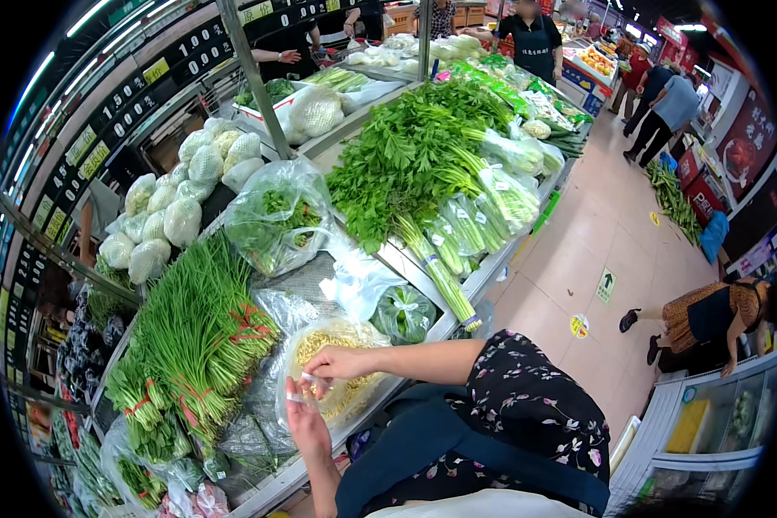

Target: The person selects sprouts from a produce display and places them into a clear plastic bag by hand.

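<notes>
My left hand (307,421) is raised at the near edge of the vegetable stand, with whitish tape or plastic around its fingers. Beside it, my right hand (337,364) has its fingers bent close to the left fingertips; whether they pinch anything is too small to tell. Both are over a clear plastic bag (286,388) of pale yellow bean sprouts (356,388). Left of the hands lie garlic chives or similar greens (194,324) in bundles tied with red bands. Behind the sprouts are a bag of green leaves (403,314) and crumpled white plastic bags (362,275).
Leafy celery (414,149), bagged stalks (472,226) and netted white vegetables (184,220) fill the sloped stand. Metal posts (252,78) rise from it. Across the tiled aisle (570,259), a person (719,317) bends over a chiller cabinet (706,414). Other people stand farther back.
</notes>
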`<state>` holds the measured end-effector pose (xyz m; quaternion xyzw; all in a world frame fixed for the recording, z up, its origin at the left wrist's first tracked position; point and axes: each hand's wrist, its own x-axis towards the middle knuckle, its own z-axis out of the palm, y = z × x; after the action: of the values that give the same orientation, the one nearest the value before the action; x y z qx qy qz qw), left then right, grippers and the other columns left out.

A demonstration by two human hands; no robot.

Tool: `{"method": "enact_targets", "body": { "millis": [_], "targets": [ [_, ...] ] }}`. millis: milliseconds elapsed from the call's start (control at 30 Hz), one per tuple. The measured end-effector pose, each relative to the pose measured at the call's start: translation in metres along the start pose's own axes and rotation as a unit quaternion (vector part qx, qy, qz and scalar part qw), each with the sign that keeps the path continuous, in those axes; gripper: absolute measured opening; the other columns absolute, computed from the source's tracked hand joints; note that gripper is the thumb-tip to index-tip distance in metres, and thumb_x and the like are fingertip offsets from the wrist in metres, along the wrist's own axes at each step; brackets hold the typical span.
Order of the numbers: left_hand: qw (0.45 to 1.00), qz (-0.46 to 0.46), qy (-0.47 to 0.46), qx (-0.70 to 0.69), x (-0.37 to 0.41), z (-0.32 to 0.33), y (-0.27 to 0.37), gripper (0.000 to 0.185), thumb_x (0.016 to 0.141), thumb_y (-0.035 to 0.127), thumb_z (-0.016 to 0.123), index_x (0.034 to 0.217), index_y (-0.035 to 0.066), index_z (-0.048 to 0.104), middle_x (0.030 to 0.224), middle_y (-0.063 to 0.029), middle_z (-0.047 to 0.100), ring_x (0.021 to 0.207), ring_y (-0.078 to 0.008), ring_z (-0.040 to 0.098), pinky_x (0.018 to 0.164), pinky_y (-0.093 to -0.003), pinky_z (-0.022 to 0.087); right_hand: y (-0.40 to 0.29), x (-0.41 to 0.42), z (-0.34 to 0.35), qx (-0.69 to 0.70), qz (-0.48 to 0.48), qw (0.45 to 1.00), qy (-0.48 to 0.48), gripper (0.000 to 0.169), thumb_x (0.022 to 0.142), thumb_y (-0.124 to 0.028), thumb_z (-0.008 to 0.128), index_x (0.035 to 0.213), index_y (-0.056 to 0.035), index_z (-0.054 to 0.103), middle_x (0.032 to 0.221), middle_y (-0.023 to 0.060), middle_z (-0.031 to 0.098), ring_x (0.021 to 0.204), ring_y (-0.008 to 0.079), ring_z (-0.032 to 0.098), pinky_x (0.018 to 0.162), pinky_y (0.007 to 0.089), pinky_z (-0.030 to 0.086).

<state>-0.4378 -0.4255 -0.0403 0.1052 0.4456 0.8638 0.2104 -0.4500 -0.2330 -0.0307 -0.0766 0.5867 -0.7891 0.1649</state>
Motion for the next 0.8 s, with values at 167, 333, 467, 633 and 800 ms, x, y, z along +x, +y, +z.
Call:
{"method": "enact_targets", "body": {
  "millis": [167, 333, 467, 633, 800],
  "targets": [
    [0.966, -0.048, -0.055, 0.248, 0.005, 0.001, -0.042, 0.075, 0.075, -0.011, 0.035, 0.145, 0.002, 0.011, 0.146, -0.0139, 0.021, 0.126, -0.0215, 0.035, 0.101, -0.0308, 0.033, 0.007, -0.027, 0.013, -0.003, 0.061, 0.995, 0.08, 0.015, 0.084, -0.004, 0.051, 0.092, 0.0032, 0.062, 0.076, 0.0083, 0.065, 0.066, 0.0174, 0.064, 0.052, 0.0243, 0.049],
    [0.978, -0.1, -0.049, 0.174, 0.006, -0.022, -0.058, 0.04, 0.089, 0.002, 0.052, 0.128, -0.002, 0.047, 0.117, -0.0098, 0.057, 0.108, -0.0165, 0.052, 0.094, -0.0264, 0.037, 0.02, -0.039, 0.008, -0.384, 0.025, 0.916, 0.111, 0.026, 0.071, -0.024, 0.067, 0.084, -0.0028, 0.064, 0.067, 0.0075, 0.063, 0.06, 0.0148, 0.059, 0.058, 0.0326, 0.046],
    [0.938, -0.201, -0.076, 0.272, 0.012, -0.069, -0.071, 0.019, 0.089, 0.009, 0.055, 0.104, 0.002, 0.065, 0.099, -0.0045, 0.064, 0.095, -0.01, 0.053, 0.079, -0.0232, 0.039, 0.075, -0.037, -0.063, -0.304, 0.078, 0.915, 0.253, 0.024, 0.07, -0.026, 0.063, 0.069, -0.0028, 0.064, 0.057, 0.0089, 0.059, 0.053, 0.0193, 0.055, 0.052, 0.0349, 0.044],
    [0.718, 0.118, -0.186, 0.66, 0.004, -0.092, -0.085, 0.018, 0.079, 0.005, 0.055, 0.091, 0.013, 0.066, 0.079, -0.009, 0.057, 0.082, -0.0265, 0.052, 0.078, -0.0398, 0.039, 0.112, -0.049, -0.083, 0.276, 0.167, 0.935, 0.148, 0.016, 0.078, -0.01, 0.056, 0.063, -0.0102, 0.051, 0.05, -0.0006, 0.043, 0.041, 0.0129, 0.04, 0.041, 0.0284, 0.034],
    [0.711, 0.099, -0.205, 0.666, -0.006, -0.108, -0.069, 0.015, 0.073, 0.001, 0.053, 0.083, 0.009, 0.061, 0.11, -0.004, 0.063, 0.113, -0.0296, 0.047, 0.095, -0.0407, 0.033, 0.121, -0.053, -0.107, 0.545, 0.211, 0.751, 0.308, 0.026, 0.082, -0.008, 0.051, 0.107, -0.0004, 0.052, 0.067, -0.0016, 0.049, 0.056, 0.0068, 0.043, 0.05, 0.0199, 0.035]
  ]
}}
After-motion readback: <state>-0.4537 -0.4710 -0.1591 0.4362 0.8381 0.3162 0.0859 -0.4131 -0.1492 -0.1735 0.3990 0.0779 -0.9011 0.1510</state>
